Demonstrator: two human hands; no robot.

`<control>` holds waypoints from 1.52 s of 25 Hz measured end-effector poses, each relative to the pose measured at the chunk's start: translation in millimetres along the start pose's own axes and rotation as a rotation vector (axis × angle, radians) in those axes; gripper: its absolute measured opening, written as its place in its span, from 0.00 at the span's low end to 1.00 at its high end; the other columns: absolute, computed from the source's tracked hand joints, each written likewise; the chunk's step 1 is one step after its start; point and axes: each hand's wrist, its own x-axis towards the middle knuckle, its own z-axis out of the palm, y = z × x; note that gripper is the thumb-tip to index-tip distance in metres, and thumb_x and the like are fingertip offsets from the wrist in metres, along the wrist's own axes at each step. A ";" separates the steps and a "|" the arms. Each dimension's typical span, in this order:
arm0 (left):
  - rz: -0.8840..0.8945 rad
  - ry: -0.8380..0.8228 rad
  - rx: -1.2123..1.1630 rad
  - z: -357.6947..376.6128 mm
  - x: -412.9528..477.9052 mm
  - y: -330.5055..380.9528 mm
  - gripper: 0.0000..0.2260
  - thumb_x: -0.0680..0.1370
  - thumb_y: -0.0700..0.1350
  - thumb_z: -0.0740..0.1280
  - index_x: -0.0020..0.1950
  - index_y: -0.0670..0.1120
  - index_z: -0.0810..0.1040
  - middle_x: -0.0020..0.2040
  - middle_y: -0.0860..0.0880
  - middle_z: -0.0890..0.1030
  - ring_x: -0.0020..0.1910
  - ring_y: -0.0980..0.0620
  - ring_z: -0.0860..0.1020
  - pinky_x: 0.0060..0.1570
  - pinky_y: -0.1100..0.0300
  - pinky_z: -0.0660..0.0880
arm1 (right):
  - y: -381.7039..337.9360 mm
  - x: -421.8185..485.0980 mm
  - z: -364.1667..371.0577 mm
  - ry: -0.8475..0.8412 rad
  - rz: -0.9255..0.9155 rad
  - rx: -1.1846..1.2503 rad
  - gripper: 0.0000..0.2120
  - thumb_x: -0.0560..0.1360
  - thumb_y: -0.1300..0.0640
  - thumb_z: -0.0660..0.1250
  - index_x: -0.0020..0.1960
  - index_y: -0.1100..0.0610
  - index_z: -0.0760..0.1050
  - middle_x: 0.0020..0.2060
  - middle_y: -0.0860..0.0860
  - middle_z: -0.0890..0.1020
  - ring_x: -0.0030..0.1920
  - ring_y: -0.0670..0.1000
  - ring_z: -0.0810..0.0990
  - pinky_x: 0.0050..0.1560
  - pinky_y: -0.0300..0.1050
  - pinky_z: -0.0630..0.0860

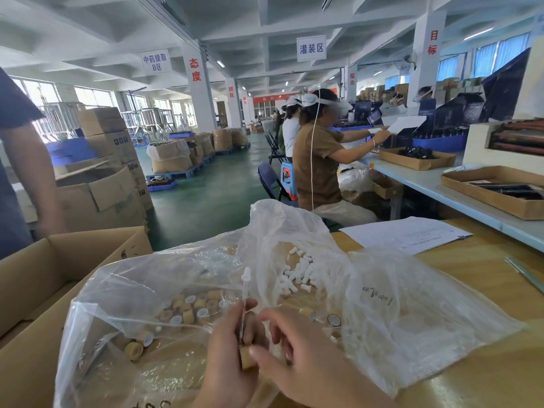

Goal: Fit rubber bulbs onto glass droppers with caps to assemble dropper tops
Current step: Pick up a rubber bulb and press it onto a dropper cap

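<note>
At a packing-floor table, my left hand (226, 354) has its fingers curled round a glass dropper (244, 293), held nearly upright over an open clear plastic bag (382, 304). The dropper's upper end is whitish, too blurred to tell whether a bulb sits on it. My right hand (300, 357) meets the left at the dropper's lower end, where thumb and forefinger pinch a tan cap (246, 360) sitting against the glass; the other fingers are loosely bent behind it. Inside the bag just beyond my hands lie loose tan caps (188, 309), several showing white liners. Farther back in the same bag is a heap of small white rubber bulbs (300, 275). The bag spreads across a wooden table (485, 290) and overlaps the edge of an open cardboard box (44, 275) at my left. A printed sheet of paper (406, 234) lies on the table beyond the bag. Past it, a seated worker in a brown shirt (318, 160), wearing a head-mounted rig, handles white paper at a long pale bench (426, 184) bearing shallow cardboard trays. A person's arm in a dark sleeve (14, 128) stands at the far left, beside stacked cartons.
</note>
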 end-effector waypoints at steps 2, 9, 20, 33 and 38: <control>-0.153 0.086 -0.193 2.5 1.5 3.9 0.10 0.79 0.46 0.61 0.42 0.43 0.76 0.25 0.49 0.63 0.27 0.51 0.65 0.34 0.56 0.65 | -1.9 -1.3 2.7 -0.063 -0.030 -0.101 0.20 0.71 0.33 0.59 0.59 0.37 0.62 0.45 0.25 0.66 0.40 0.27 0.68 0.36 0.27 0.60; -0.220 0.084 -0.256 6.1 1.9 4.5 0.12 0.80 0.49 0.59 0.41 0.44 0.73 0.25 0.52 0.64 0.20 0.54 0.67 0.21 0.62 0.70 | -2.4 -1.8 7.3 -0.058 -0.105 -0.179 0.18 0.73 0.36 0.59 0.60 0.38 0.66 0.52 0.38 0.69 0.47 0.41 0.73 0.39 0.28 0.61; -0.151 0.031 -0.276 1.7 9.6 5.4 0.12 0.81 0.46 0.56 0.39 0.45 0.72 0.30 0.48 0.72 0.31 0.50 0.71 0.37 0.56 0.68 | 13.9 5.7 -4.4 0.113 0.014 0.112 0.10 0.74 0.37 0.61 0.49 0.41 0.70 0.42 0.36 0.74 0.38 0.41 0.76 0.37 0.30 0.70; 0.502 -0.072 1.006 -0.9 -1.9 -21.5 0.11 0.77 0.42 0.66 0.50 0.59 0.81 0.42 0.60 0.82 0.47 0.63 0.78 0.44 0.74 0.70 | 45.1 18.2 -24.3 0.481 0.198 0.385 0.12 0.73 0.42 0.63 0.55 0.40 0.75 0.42 0.43 0.78 0.36 0.41 0.76 0.36 0.32 0.73; 0.518 -0.145 0.976 1.9 -4.1 -18.6 0.15 0.78 0.40 0.65 0.46 0.64 0.78 0.41 0.58 0.82 0.40 0.57 0.80 0.41 0.66 0.75 | 44.5 15.6 -17.6 0.337 0.094 0.219 0.19 0.76 0.42 0.59 0.65 0.45 0.73 0.48 0.37 0.73 0.42 0.45 0.77 0.42 0.30 0.72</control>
